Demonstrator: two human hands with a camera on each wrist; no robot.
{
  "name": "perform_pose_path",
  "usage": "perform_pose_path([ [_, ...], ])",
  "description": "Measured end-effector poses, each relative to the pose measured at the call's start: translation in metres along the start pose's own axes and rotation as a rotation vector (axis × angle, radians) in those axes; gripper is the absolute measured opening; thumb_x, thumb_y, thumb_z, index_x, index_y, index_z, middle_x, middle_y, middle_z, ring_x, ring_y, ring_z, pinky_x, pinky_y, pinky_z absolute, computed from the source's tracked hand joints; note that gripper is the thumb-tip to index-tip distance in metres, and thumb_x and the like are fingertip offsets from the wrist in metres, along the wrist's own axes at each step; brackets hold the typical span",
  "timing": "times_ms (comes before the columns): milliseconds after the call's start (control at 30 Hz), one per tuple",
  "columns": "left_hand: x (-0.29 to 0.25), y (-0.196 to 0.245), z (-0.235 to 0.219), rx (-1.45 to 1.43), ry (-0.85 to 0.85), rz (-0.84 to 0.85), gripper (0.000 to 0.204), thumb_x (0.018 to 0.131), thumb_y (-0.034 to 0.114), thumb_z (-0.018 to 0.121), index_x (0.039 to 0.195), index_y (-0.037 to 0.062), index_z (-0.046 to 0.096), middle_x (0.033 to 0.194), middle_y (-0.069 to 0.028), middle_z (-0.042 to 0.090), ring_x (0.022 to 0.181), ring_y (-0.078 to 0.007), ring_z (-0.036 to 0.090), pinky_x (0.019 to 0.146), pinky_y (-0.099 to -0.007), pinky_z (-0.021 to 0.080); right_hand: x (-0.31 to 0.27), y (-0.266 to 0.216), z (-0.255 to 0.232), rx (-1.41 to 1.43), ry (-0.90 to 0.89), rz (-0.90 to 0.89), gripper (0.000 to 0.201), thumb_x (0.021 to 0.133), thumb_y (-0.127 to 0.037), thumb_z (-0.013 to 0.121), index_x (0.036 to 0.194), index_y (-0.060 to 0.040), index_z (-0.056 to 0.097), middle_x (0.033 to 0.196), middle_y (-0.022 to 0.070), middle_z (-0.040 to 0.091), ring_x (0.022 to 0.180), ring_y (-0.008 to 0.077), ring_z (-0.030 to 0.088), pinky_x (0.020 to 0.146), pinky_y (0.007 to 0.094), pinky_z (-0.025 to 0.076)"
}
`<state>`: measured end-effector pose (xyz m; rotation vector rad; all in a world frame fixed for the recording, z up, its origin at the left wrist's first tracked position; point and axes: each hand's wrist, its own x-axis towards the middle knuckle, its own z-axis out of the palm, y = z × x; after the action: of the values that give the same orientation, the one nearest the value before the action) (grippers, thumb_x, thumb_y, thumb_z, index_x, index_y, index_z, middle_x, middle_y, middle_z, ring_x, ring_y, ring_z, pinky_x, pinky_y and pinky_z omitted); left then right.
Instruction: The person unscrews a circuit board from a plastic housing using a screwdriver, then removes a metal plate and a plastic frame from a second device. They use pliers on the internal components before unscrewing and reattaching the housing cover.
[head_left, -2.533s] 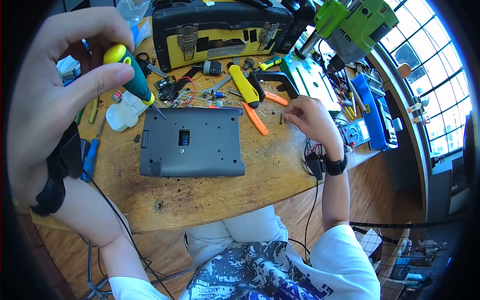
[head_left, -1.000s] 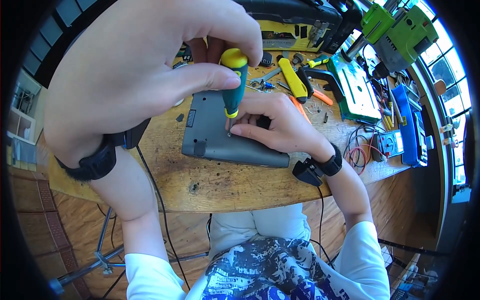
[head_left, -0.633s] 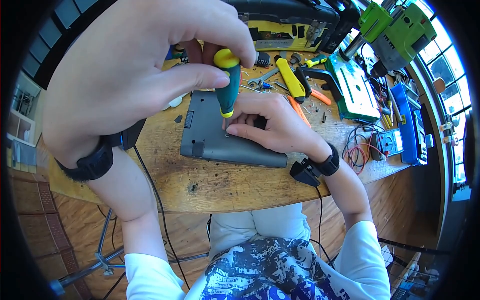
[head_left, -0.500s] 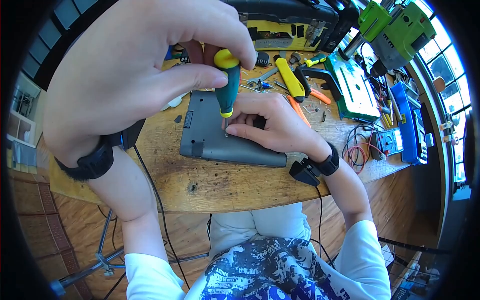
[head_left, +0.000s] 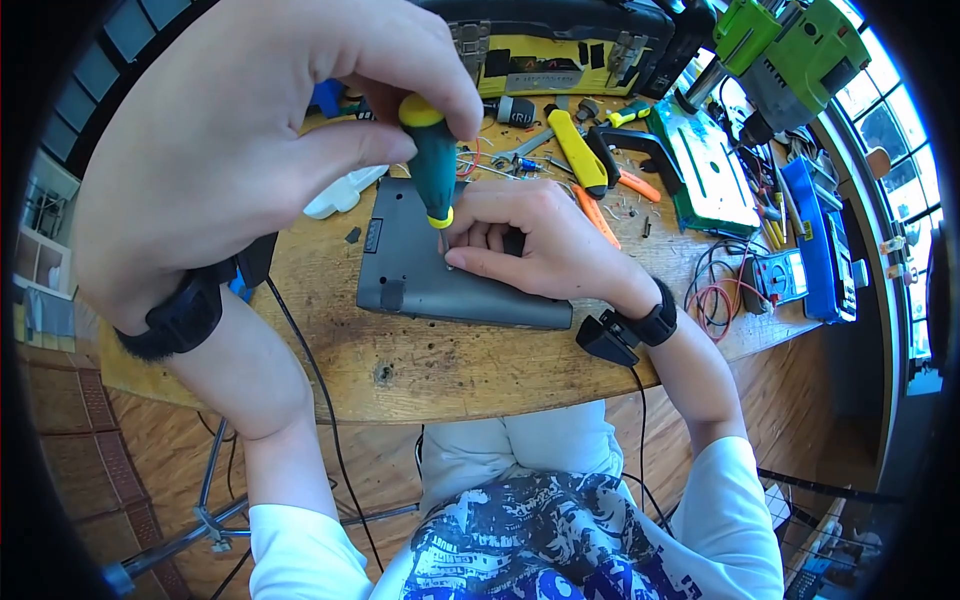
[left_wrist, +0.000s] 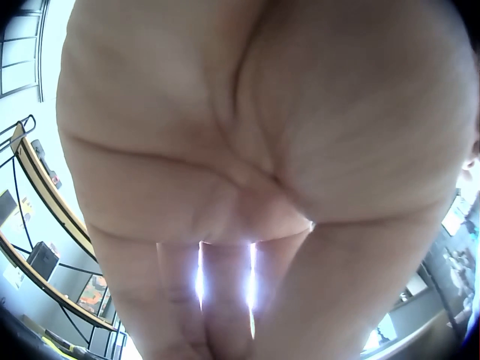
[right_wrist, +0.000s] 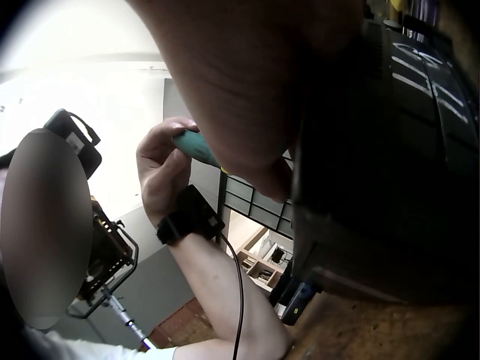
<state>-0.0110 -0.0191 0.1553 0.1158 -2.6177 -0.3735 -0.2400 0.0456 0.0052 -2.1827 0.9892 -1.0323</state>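
My left hand [head_left: 240, 140] holds a screwdriver [head_left: 433, 165] with a green and yellow handle, thumb and fingers pinching its upper end. Its shaft points down, slightly tilted, at the back of a dark grey flat-bodied device [head_left: 480, 305] lying on the bench. Resting over the device, my right hand [head_left: 545, 240] has curled fingers, with thumb and index finger pinching close around the shaft's lower end. The very tip is hidden there. A small screw head [head_left: 450, 267] shows beside the thumb. In the left wrist view, the palm [left_wrist: 255, 172] fills the picture and hides the tool.
Behind the device lie a yellow utility knife [head_left: 578, 150], orange-handled pliers [head_left: 597, 215] and loose wires. A black and yellow toolbox [head_left: 545, 75] stands at the back. To the right are a green drill press [head_left: 800, 60], a multimeter [head_left: 780, 280] and a blue tray [head_left: 815, 240].
My right hand has come from the bench onto the device, and my left hand has brought the screwdriver down to it. Since half a second ago, the handle leans further left.
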Motion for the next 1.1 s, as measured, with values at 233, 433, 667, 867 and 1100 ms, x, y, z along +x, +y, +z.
perform_pose_path([
  [233, 0.006, -0.007, -0.012, 0.087, -0.083, 0.069, 0.025, 0.082, -0.012, 0.077, 0.105, -0.0036, 0.075, 0.107, -0.0144, 0.074, 0.100, -0.0295, 0.073, 0.087, -0.0381, 0.058, 0.002, -0.002, 0.000, 0.011, -0.001, 0.045, 0.014, 0.093, -0.010, 0.084, 0.099, -0.0015, 0.075, 0.087, 0.0035, 0.073, 0.065, 0.0133, 0.065, 0.062, 0.0283, 0.050],
  [433, 0.010, -0.008, -0.007, 0.135, -0.128, -0.126, 0.017, 0.092, 0.005, 0.081, 0.105, -0.0033, 0.075, 0.094, -0.0116, 0.072, 0.082, -0.0220, 0.069, 0.074, -0.0334, 0.053, 0.003, -0.008, 0.003, -0.011, 0.010, 0.108, 0.017, 0.093, -0.015, 0.085, 0.100, -0.0026, 0.077, 0.081, 0.0060, 0.071, 0.065, 0.0154, 0.068, 0.060, 0.0313, 0.052],
  [667, 0.021, 0.014, -0.020, 0.126, -0.299, -0.502, 0.027, 0.091, 0.016, 0.087, 0.104, -0.0049, 0.076, 0.084, -0.0099, 0.071, 0.076, -0.0178, 0.067, 0.070, -0.0301, 0.051, 0.002, -0.005, 0.004, -0.003, -0.005, 0.105, 0.016, 0.092, -0.015, 0.085, 0.099, -0.0030, 0.077, 0.083, 0.0068, 0.074, 0.066, 0.0175, 0.069, 0.063, 0.0321, 0.053],
  [867, 0.014, 0.020, -0.019, 0.158, -0.276, -0.396, 0.030, 0.090, 0.016, 0.087, 0.107, -0.0049, 0.076, 0.089, -0.0116, 0.073, 0.079, -0.0219, 0.071, 0.073, -0.0319, 0.055, 0.002, -0.006, 0.004, -0.039, -0.018, 0.067, 0.016, 0.091, -0.014, 0.084, 0.100, -0.0029, 0.077, 0.084, 0.0086, 0.073, 0.068, 0.0216, 0.069, 0.065, 0.0351, 0.053],
  [1100, 0.002, 0.008, -0.007, 0.136, -0.187, 0.095, 0.037, 0.082, 0.006, 0.084, 0.118, -0.0030, 0.076, 0.105, -0.0156, 0.078, 0.094, -0.0327, 0.077, 0.081, -0.0388, 0.060, 0.000, -0.006, 0.004, -0.026, -0.004, 0.060, 0.018, 0.092, -0.015, 0.084, 0.099, -0.0015, 0.075, 0.084, 0.0112, 0.071, 0.069, 0.0259, 0.068, 0.066, 0.0382, 0.052],
])
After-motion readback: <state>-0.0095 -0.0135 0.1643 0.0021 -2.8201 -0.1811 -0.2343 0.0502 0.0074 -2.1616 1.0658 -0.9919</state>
